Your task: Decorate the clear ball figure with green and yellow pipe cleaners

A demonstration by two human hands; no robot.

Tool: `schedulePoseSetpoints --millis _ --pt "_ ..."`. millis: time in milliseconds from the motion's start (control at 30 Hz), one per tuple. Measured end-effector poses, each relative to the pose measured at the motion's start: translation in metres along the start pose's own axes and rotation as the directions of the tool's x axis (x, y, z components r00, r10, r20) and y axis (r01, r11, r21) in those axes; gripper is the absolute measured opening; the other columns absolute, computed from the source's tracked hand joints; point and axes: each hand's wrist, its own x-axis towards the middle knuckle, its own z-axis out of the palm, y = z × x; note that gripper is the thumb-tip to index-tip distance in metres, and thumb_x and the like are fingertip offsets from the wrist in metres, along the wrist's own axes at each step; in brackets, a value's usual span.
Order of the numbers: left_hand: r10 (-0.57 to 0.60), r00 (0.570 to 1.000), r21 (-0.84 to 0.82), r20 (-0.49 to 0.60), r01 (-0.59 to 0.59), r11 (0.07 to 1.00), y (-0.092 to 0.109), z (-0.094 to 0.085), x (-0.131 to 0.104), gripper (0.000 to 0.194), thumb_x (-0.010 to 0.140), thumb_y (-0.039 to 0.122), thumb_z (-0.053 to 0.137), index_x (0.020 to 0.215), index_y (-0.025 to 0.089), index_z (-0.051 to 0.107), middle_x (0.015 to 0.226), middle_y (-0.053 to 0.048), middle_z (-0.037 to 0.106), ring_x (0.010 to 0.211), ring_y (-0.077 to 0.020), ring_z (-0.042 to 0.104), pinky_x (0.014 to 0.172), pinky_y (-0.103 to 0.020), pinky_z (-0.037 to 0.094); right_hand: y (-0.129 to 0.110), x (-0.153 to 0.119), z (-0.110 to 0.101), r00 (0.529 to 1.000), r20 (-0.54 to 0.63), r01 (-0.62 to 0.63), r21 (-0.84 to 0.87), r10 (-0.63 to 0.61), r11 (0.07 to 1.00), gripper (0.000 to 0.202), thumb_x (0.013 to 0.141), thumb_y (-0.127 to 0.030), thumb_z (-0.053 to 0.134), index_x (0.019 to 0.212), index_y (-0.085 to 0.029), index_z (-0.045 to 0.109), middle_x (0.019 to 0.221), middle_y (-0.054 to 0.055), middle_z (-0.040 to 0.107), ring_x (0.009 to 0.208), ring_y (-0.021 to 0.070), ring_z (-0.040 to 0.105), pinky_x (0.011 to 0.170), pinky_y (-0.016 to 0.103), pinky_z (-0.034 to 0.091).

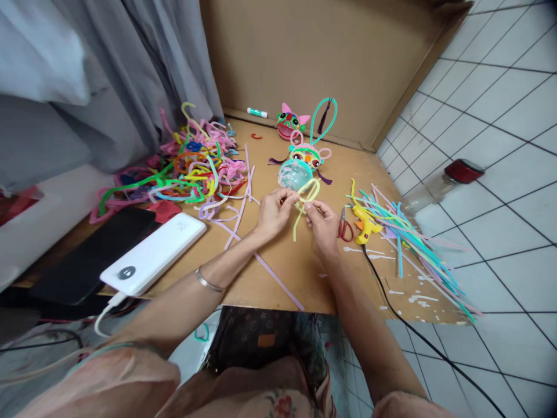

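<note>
Over the middle of the table, my left hand [277, 212] pinches a pale yellow pipe cleaner [299, 223] bent into loops. My right hand [321, 222] has its thumb and fingers closed on the same piece, just to the right. One end of the yellow piece hangs down between my hands, and the loops point up and away. Just beyond them sits a lion-like head [306, 158] with pink ear loops, a green rounded lower part and dark tassels. Behind it stands a red and pink figure [290, 123].
Tangled pipe cleaners [195, 162] and a white power bank [152, 253] lie left. Right are red-handled scissors [345, 229], a yellow glue gun [366, 224] with a black cord, straight pipe cleaners [418, 249] and a red-lidded jar [435, 186]. Cardboard [313, 64] stands behind.
</note>
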Motion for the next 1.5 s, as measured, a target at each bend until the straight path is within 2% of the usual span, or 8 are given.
schedulePoseSetpoints --millis 300,433,633,767,900,1267,1400,1500 --pt "-0.077 0.992 -0.173 0.1 0.094 0.98 0.003 0.002 0.002 0.04 0.071 0.052 0.072 0.06 0.017 0.057 0.059 0.003 0.045 0.059 -0.0105 0.038 0.061 -0.023 0.034 -0.005 -0.002 0.002 0.979 -0.06 0.187 -0.096 -0.193 0.978 0.013 0.071 -0.032 0.068 0.07 -0.02 0.065 0.081 0.001 0.059 0.071 0.0122 0.051 0.065 0.026 0.04" --pt "-0.089 0.991 -0.132 0.103 0.102 0.986 0.004 0.0 0.004 0.041 0.069 0.054 0.072 0.06 0.017 0.057 0.058 0.003 0.046 0.059 -0.0107 0.037 0.06 -0.023 0.034 -0.003 -0.003 0.0 0.984 -0.043 0.164 -0.134 -0.171 0.977 0.013 0.075 -0.033 0.066 0.073 -0.02 0.066 0.083 0.002 0.063 0.075 0.0137 0.054 0.07 0.027 0.043" --pt "0.006 0.989 -0.04 0.149 0.0 0.999 0.001 -0.002 0.004 0.038 0.076 0.052 0.065 0.063 0.017 0.056 0.06 0.002 0.048 0.061 -0.0117 0.041 0.062 -0.024 0.035 -0.004 -0.003 0.001 0.992 -0.043 0.116 -0.001 -0.116 0.993 0.013 0.073 -0.031 0.068 0.074 -0.019 0.065 0.077 0.0 0.064 0.072 0.0124 0.056 0.074 0.027 0.047" --pt "0.052 0.988 0.105 0.145 -0.067 0.992 0.0 -0.002 0.0 0.03 0.081 0.044 0.059 0.073 0.015 0.062 0.069 -0.001 0.058 0.067 -0.0135 0.049 0.067 -0.025 0.039 -0.01 0.001 -0.002 0.987 -0.122 0.121 0.106 -0.107 0.987 0.023 0.075 -0.037 0.067 0.088 -0.019 0.064 0.08 0.001 0.067 0.076 0.0134 0.061 0.072 0.027 0.05" --pt "0.02 0.982 0.189 0.186 -0.055 0.98 0.001 -0.001 -0.003 0.03 0.083 0.041 0.055 0.078 0.014 0.065 0.071 -0.001 0.062 0.067 -0.0136 0.051 0.066 -0.024 0.04 -0.012 0.007 -0.01 0.964 -0.197 0.184 0.005 -0.18 0.983 0.031 0.075 -0.036 0.067 0.1 -0.019 0.064 0.079 0.001 0.068 0.074 0.0138 0.063 0.072 0.028 0.052" --pt "-0.077 0.941 0.246 0.329 -0.006 0.969 -0.006 0.001 -0.004 0.028 0.083 0.038 0.053 0.073 0.013 0.062 0.061 0.001 0.051 0.058 -0.0107 0.043 0.057 -0.022 0.035 -0.01 0.014 -0.016 0.968 -0.183 0.156 -0.085 -0.17 0.984 0.027 0.071 -0.034 0.067 0.091 -0.015 0.067 0.075 0.003 0.07 0.067 0.0145 0.064 0.059 0.027 0.052" --pt "-0.121 0.93 0.289 0.348 0.016 0.957 -0.003 0.001 -0.005 0.027 0.083 0.036 0.053 0.07 0.013 0.059 0.059 0.002 0.046 0.057 -0.0101 0.04 0.054 -0.022 0.031 -0.01 0.012 -0.02 0.95 -0.155 0.224 -0.265 -0.271 0.938 0.021 0.077 -0.032 0.062 0.09 -0.016 0.069 0.075 0.003 0.07 0.067 0.0141 0.062 0.062 0.027 0.052" --pt "-0.137 0.931 0.307 0.339 0.028 0.951 -0.002 0.0 -0.004 0.025 0.082 0.035 0.053 0.069 0.014 0.057 0.059 0.003 0.045 0.057 -0.0102 0.039 0.055 -0.022 0.03 -0.01 0.012 -0.024 0.931 -0.062 0.3 -0.435 -0.361 0.849 0.023 0.081 -0.03 0.058 0.098 -0.018 0.069 0.085 0.005 0.07 0.069 0.0139 0.061 0.066 0.029 0.051"
